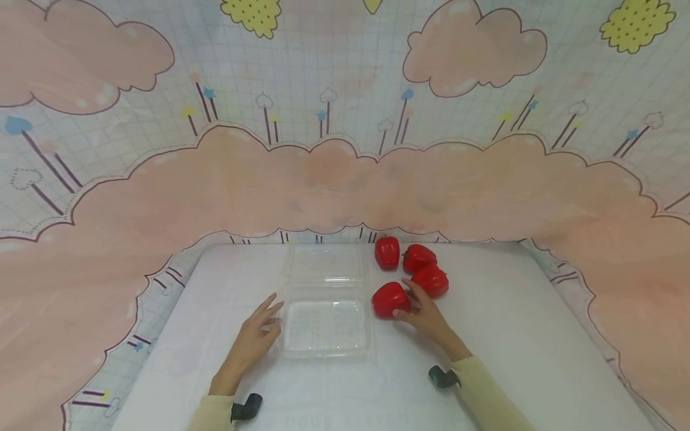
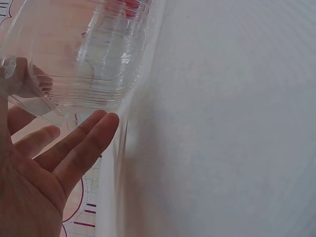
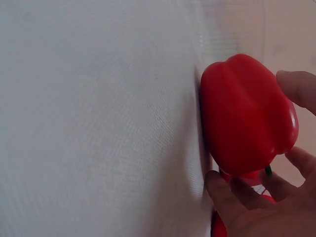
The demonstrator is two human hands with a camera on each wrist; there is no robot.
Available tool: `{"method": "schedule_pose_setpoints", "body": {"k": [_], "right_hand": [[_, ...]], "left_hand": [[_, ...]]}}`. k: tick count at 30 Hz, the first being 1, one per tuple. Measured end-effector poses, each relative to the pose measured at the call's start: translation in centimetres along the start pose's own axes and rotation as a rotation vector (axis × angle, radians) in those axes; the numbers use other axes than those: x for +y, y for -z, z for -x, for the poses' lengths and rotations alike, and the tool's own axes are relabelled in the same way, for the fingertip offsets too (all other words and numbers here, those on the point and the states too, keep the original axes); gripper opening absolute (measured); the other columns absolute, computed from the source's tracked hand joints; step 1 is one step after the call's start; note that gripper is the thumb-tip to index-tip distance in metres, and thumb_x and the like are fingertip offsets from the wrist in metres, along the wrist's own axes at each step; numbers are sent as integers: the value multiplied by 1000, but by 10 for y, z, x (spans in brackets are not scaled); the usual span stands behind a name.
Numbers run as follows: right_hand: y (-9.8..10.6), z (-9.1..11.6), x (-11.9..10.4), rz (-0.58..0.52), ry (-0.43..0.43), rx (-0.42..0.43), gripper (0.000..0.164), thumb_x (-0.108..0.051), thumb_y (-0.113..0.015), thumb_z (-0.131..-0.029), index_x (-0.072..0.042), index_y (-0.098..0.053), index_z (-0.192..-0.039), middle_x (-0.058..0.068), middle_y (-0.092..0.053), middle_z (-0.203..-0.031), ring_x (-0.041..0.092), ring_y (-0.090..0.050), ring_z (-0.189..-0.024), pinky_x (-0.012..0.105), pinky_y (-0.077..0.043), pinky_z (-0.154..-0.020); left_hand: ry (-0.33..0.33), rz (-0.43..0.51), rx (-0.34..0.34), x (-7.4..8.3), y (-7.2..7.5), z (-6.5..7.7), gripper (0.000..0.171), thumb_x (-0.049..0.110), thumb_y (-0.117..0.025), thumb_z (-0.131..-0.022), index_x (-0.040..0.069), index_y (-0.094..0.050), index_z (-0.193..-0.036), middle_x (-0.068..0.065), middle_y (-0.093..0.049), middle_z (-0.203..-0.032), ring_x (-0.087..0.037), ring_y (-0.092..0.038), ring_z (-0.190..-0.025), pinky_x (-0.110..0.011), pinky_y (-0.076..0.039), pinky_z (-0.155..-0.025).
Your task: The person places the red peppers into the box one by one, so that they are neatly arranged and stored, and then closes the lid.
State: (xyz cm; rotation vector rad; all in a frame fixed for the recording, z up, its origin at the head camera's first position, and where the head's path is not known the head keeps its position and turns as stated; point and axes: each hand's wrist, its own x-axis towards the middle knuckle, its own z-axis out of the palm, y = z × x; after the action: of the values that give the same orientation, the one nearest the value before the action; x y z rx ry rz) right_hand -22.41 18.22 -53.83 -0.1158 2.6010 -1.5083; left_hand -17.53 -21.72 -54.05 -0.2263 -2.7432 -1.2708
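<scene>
A red bell pepper [image 1: 390, 300] lies on the white table, right of a clear plastic clamshell box [image 1: 326, 326]. My right hand [image 1: 429, 315] is at its right side, the thumb overlapping its near edge and the fingers spread loosely behind it. In the right wrist view the pepper [image 3: 247, 113] sits between the thumb and the spread fingers, its green stem toward the palm. My left hand [image 1: 256, 334] is at the left edge of the box, fingers loosely extended and holding nothing. The left wrist view puts its fingertips right at the wall of the box [image 2: 98, 64].
More red bell peppers [image 1: 387, 253] lie at the back right of the white table [image 1: 517, 335], two of them against each other. The box lid [image 1: 326, 264] is folded back away from me. A patterned cloth [image 1: 334, 185] hangs behind the table.
</scene>
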Motion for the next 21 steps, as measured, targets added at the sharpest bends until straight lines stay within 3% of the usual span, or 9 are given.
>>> {"method": "schedule_pose_setpoints", "body": {"k": [10,21], "right_hand": [[-1,0,1,-2,31,-7,83,-18,-82,-78,-22,-39,-148,8,-45,-147,34,-44,-137,46,-53,-102],[-3,-1,2,-11,6,2,78,-26,-83,-77,-21,-43,-144,9,-49,-146,35,-49,-132,45,-57,-96]], "left_hand": [[7,6,3,0,0,0,50,3,-61,-88,6,-55,-138,-11,-36,-158,-35,-65,-114,-34,-61,-84],[2,18,9,1,0,1,50,2,-60,-88,5,-55,-138,-13,-36,-158,-37,-65,-114,-36,-61,-85]]}}
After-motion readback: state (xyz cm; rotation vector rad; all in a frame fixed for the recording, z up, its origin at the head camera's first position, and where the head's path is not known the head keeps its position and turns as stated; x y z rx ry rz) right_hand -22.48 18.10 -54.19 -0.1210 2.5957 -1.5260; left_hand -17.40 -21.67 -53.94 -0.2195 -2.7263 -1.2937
